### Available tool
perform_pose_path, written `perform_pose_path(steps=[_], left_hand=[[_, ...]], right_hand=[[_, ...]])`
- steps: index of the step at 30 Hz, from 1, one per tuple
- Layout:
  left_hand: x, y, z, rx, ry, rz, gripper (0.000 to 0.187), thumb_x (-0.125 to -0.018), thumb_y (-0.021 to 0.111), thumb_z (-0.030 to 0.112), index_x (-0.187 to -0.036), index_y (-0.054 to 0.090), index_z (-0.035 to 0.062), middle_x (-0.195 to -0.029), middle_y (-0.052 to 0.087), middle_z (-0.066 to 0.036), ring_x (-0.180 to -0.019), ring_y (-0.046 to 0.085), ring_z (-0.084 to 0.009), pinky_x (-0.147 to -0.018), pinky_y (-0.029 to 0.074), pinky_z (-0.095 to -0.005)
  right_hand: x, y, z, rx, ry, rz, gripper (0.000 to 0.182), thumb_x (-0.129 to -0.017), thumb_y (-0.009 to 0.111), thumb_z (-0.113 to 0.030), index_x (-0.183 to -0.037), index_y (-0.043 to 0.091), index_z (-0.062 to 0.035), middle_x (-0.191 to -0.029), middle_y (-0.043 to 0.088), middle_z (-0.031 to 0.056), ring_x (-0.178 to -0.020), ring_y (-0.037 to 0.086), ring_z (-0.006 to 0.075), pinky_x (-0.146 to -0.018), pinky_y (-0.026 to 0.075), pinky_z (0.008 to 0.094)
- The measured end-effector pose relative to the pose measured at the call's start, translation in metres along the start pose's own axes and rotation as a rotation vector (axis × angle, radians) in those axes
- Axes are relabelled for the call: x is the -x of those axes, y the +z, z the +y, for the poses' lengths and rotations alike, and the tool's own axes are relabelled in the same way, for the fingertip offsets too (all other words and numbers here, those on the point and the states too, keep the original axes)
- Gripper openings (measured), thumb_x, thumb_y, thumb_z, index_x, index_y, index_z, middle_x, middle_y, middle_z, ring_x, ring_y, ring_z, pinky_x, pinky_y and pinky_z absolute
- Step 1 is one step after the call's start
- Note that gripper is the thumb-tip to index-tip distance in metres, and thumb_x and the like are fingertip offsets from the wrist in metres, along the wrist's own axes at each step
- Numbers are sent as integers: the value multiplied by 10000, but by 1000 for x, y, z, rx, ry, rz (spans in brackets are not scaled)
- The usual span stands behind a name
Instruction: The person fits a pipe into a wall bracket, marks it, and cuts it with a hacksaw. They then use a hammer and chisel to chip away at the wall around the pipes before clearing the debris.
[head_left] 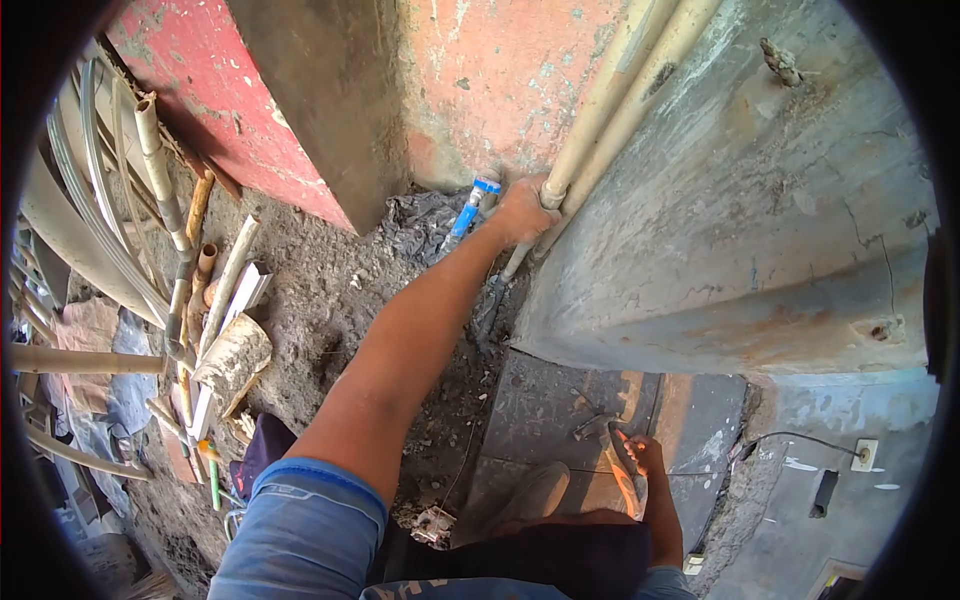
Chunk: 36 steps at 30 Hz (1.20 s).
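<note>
My left hand (522, 211) is closed round the lower end of a pale pipe (585, 135) that runs up the wall beside a second pipe. Just left of that hand, a blue-handled valve (487, 187) sits above a blue fitting (464, 220). Low on the right, my right hand (645, 455) grips an orange-handled tool (625, 470) over the dark tiles. Its fingers are partly hidden, and the tool's exact type is unclear.
Loose pipes and bamboo poles (165, 190) lie in a heap at the left. Rough soil (310, 300) borders dark floor tiles (540, 405). A grey concrete wall (700, 230) slopes along the right, near a wall outlet (865, 455). My shoe (540, 492) rests on the tiles.
</note>
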<state>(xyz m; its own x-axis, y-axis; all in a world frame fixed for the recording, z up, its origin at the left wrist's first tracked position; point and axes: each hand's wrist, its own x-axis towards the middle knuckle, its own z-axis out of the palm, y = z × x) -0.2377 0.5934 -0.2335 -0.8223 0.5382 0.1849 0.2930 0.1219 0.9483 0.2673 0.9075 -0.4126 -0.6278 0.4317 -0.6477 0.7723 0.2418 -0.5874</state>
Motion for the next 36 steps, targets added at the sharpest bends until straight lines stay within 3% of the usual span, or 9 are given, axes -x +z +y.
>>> perform_pose_path(steps=[16, 21, 22, 25, 27, 29, 31, 34, 36], left_hand=[[-7, -5, -10, -7, 14, -90, 365, -722, 700, 68, -1075, 612, 31, -961, 645, -53, -902, 583, -142, -854, 471, -306], [8, 4, 7, -143, 52, 59, 427, -722, 709, 78, -1123, 576, 18, -995, 652, -170, -927, 626, -269, -860, 482, -352], [14, 7, 12, -184, 9, 118, 465, -725, 718, 79, -1153, 549, 13, -992, 644, -209, -927, 631, -321, -853, 485, -373], [33, 18, 26, -237, 18, 353, 530, -737, 736, 81, -1193, 479, -8, -1012, 610, -241, -932, 604, -387, -827, 484, -408], [43, 22, 30, -280, 232, 451, 545, -744, 736, 65, -1197, 443, -8, -1033, 583, -224, -952, 592, -374, -809, 480, -437], [48, 15, 47, -501, 733, 638, 447, -742, 715, 34, -1132, 497, 6, -1058, 567, -190, -1003, 577, -337, -847, 471, -459], [46, 7, 58, -425, 839, 487, 340, -722, 720, -5, -1020, 560, 26, -1059, 579, -154, -1076, 559, -308, -928, 448, -450], [33, -14, 78, -1021, 1115, -5, 169, -757, 634, 123, -917, 644, 71, -1088, 637, -76, -1228, 494, -253, -1059, 380, -386], [0, -43, 74, -1200, 1261, -59, 174, -763, 603, 153, -909, 664, 81, -1067, 648, -65, -1219, 495, -240, -1066, 371, -365]], right_hand=[[97, -105, 132, -83, 162, 234, 70, -859, 600, -57, -856, 574, 8, -740, 629, 122, -679, 670, 223, -622, 565, 335], [151, -65, 35, 93, -64, 607, 99, -921, 525, -116, -906, 539, -20, -662, 564, 56, -547, 561, 147, -510, 471, 294], [158, -48, 24, 22, -94, 640, 143, -932, 510, -130, -1011, 559, -22, -682, 543, 35, -541, 502, 110, -493, 432, 280], [190, 5, -36, -49, 17, 483, 214, -940, 516, -135, -1116, 572, -26, -699, 526, 14, -566, 485, 82, -500, 407, 247], [196, 39, -18, -202, -124, 325, 248, -951, 519, -161, -1155, 567, -28, -693, 515, 0, -592, 489, 72, -534, 410, 232], [210, 64, -36, -292, -136, 255, 251, -958, 521, -178, -1152, 569, -25, -691, 511, -5, -617, 498, 70, -562, 417, 228], [225, 72, -131, -211, -171, -28, 239, -968, 529, -205, -1106, 570, -13, -713, 542, 2, -688, 534, 85, -623, 441, 245], [217, 75, -203, -32, -327, -138, 230, -988, 483, -229, -1052, 526, -12, -773, 623, 64, -718, 587, 139, -656, 464, 278], [208, 84, -238, 115, -356, -198, 221, -994, 459, -227, -1031, 504, -14, -795, 645, 85, -694, 598, 158, -648, 470, 284]])
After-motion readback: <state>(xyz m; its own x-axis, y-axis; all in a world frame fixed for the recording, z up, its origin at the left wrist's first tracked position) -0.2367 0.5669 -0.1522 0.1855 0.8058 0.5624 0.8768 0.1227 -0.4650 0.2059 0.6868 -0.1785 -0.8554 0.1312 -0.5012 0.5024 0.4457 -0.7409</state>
